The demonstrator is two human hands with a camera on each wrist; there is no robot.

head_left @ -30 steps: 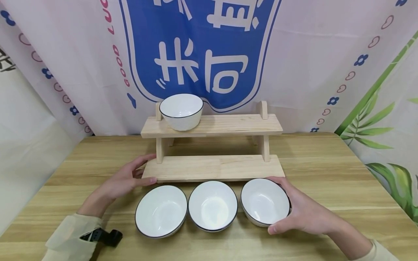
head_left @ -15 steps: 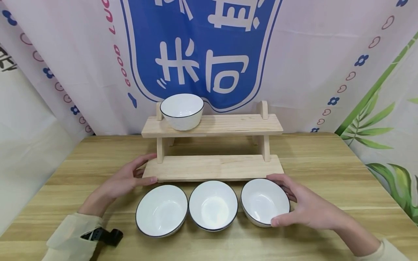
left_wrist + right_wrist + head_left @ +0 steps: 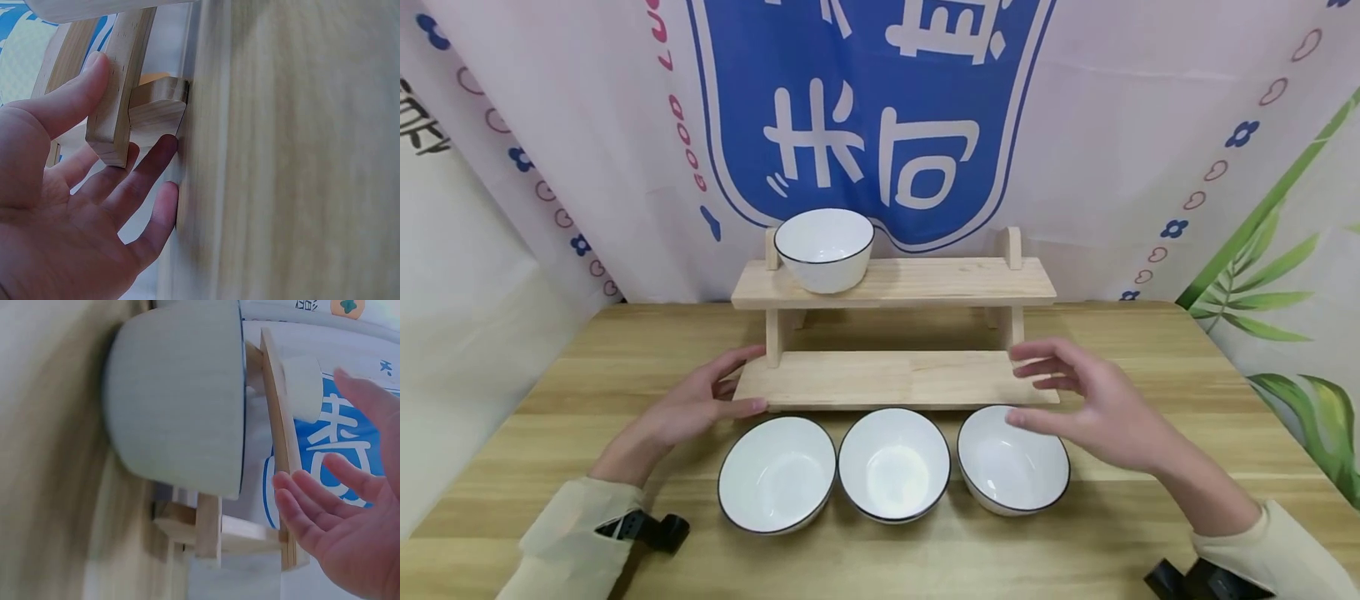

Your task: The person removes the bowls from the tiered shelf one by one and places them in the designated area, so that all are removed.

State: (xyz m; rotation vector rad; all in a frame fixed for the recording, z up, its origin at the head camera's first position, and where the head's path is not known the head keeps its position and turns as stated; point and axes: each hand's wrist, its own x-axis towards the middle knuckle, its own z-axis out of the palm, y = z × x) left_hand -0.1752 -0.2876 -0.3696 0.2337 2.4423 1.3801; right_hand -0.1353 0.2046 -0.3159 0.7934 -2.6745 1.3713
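A two-tier wooden display stand (image 3: 895,379) stands on the table. My left hand (image 3: 688,408) holds its lower board at the left end, thumb over the top and fingers beneath, as the left wrist view shows. In front sit three white dark-rimmed bowls in a row: a left bowl (image 3: 777,475), a middle bowl (image 3: 894,465) and a right bowl (image 3: 1013,462). My right hand (image 3: 1101,408) is raised by the right bowl, holding nothing; its fingers are spread and its thumb overlaps the bowl's rim in the head view. Another white bowl (image 3: 824,254) rests on the upper tier's left side.
Behind the stand hangs a white cloth (image 3: 1112,167) with a blue printed panel. The wooden table (image 3: 925,562) extends around the bowls. Black straps with small cameras (image 3: 658,532) sit at the wrists.
My right hand has let go of the right bowl and lifted up toward the stand's right end. My left hand keeps its hold on the stand. The head view has shifted slightly.
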